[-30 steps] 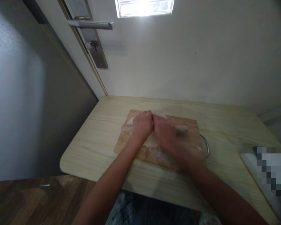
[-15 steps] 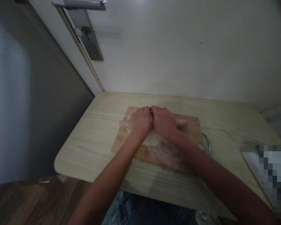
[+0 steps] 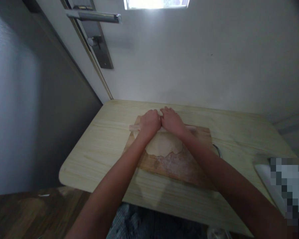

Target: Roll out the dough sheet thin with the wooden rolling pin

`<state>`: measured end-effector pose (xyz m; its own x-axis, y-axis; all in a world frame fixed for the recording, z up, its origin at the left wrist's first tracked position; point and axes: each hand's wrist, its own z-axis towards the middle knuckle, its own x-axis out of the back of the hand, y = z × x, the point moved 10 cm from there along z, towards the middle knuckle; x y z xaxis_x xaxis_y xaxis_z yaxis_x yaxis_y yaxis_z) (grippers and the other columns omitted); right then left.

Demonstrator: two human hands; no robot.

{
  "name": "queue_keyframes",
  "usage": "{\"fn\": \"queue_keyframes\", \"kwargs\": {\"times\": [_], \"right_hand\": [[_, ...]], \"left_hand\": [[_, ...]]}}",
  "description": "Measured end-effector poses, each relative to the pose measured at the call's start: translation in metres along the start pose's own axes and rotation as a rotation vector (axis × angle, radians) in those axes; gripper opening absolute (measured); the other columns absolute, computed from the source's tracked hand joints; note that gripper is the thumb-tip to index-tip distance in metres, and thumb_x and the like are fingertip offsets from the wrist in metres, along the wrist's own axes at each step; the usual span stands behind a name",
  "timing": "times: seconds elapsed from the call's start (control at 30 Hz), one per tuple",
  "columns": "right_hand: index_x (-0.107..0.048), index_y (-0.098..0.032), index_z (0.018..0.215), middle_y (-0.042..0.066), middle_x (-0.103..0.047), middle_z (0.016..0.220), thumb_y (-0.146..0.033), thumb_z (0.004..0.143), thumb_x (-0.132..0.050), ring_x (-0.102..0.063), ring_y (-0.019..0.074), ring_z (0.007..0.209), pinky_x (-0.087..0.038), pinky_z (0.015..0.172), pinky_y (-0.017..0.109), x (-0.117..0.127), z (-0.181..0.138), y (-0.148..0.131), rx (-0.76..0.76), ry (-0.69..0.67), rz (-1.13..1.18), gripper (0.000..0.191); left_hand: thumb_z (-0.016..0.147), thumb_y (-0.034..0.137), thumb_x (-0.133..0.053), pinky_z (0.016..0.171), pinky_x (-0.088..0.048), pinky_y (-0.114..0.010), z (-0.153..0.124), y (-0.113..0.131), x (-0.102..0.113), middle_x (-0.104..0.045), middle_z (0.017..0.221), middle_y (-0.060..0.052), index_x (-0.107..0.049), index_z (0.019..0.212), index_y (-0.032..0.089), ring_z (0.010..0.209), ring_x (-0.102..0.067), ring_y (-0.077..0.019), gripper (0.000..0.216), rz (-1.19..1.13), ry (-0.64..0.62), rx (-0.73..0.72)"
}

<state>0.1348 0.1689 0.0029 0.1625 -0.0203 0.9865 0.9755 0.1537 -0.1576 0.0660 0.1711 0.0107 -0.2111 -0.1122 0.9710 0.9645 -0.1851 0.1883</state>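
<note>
A wooden rolling pin lies crosswise near the far edge of a wooden cutting board. My left hand is closed round its middle. Close beside it, my right hand also grips the pin, its fingers reaching over the far side. Both hands hide the pin's centre, while its two ends stick out to either side. Under and in front of the pin, a flat sheet of pale dough with a ragged near edge rests on the board. White flour dusts the wood in front of the dough.
The board lies on a pale wood-grain table against a white door with a metal handle. A metal loop sticks out at the board's right. Farther right is a white object, partly blurred out.
Both hands have pushed the rolling pin away from me towards the board's far edge, baring more dough. The fingers of my right hand have stretched forward somewhat. The view has tilted up slightly.
</note>
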Motion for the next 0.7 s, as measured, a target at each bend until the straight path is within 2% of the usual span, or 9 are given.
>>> {"fn": "queue_keyframes", "kwargs": {"times": [0.17, 0.3, 0.37, 0.47, 0.57, 0.7], "right_hand": [[-0.036, -0.014, 0.128, 0.017, -0.036, 0.133, -0.031, 0.087, -0.026, -0.033, 0.0312, 0.120, -0.034, 0.089, 0.046, -0.004, -0.004, 0.001, -0.017, -0.032, -0.001, 0.046], [-0.034, -0.016, 0.130, 0.016, -0.031, 0.136, -0.030, 0.088, -0.022, -0.027, 0.0306, 0.124, -0.030, 0.092, 0.049, 0.000, -0.016, -0.004, -0.010, -0.022, -0.014, 0.045], [-0.034, -0.016, 0.130, 0.016, -0.029, 0.138, -0.029, 0.089, -0.022, -0.025, 0.0292, 0.125, -0.029, 0.093, 0.048, 0.003, -0.025, -0.008, -0.006, -0.010, -0.017, 0.045], [-0.035, -0.016, 0.129, 0.014, -0.028, 0.138, -0.028, 0.089, -0.022, -0.024, 0.0277, 0.126, -0.028, 0.095, 0.046, 0.009, -0.042, -0.016, 0.002, 0.052, -0.034, 0.044], [-0.037, -0.013, 0.128, 0.013, -0.034, 0.135, -0.024, 0.089, -0.022, -0.029, 0.0250, 0.124, -0.028, 0.096, 0.043, 0.018, -0.064, -0.025, 0.015, 0.140, -0.047, 0.043], [-0.040, -0.011, 0.125, 0.012, -0.048, 0.125, -0.020, 0.088, -0.022, -0.040, 0.0201, 0.117, -0.025, 0.098, 0.038, 0.019, -0.098, -0.040, 0.121, 0.160, -0.031, 0.042]], "left_hand": [[0.083, 0.023, -0.032, 0.068, -0.043, -0.030, 0.000, -0.002, 0.000, -0.063, 0.089, -0.012, -0.059, 0.090, 0.014, 0.084, -0.059, -0.0217, 0.029, 0.009, -0.005, -0.002], [0.084, 0.025, -0.029, 0.071, -0.043, -0.031, -0.011, 0.003, 0.004, -0.063, 0.090, -0.012, -0.060, 0.087, 0.013, 0.087, -0.058, -0.0218, 0.034, 0.015, -0.005, -0.038], [0.086, 0.025, -0.026, 0.076, -0.042, -0.031, -0.020, 0.006, 0.007, -0.062, 0.095, -0.011, -0.060, 0.090, 0.014, 0.093, -0.056, -0.0206, 0.036, 0.021, 0.003, -0.060], [0.088, 0.025, -0.023, 0.083, -0.039, -0.031, -0.036, 0.008, 0.013, -0.056, 0.112, -0.011, -0.054, 0.104, 0.015, 0.106, -0.049, -0.0195, 0.037, 0.031, 0.029, -0.089], [0.088, 0.026, -0.024, 0.089, -0.036, -0.033, -0.057, 0.011, 0.018, -0.049, 0.123, -0.012, -0.046, 0.116, 0.013, 0.113, -0.044, -0.0191, 0.038, 0.050, 0.051, -0.135], [0.088, 0.024, -0.022, 0.096, -0.029, -0.036, -0.093, 0.015, 0.018, -0.049, 0.124, -0.011, -0.047, 0.116, 0.012, 0.115, -0.043, -0.0199, 0.040, 0.075, 0.051, -0.227]]}}
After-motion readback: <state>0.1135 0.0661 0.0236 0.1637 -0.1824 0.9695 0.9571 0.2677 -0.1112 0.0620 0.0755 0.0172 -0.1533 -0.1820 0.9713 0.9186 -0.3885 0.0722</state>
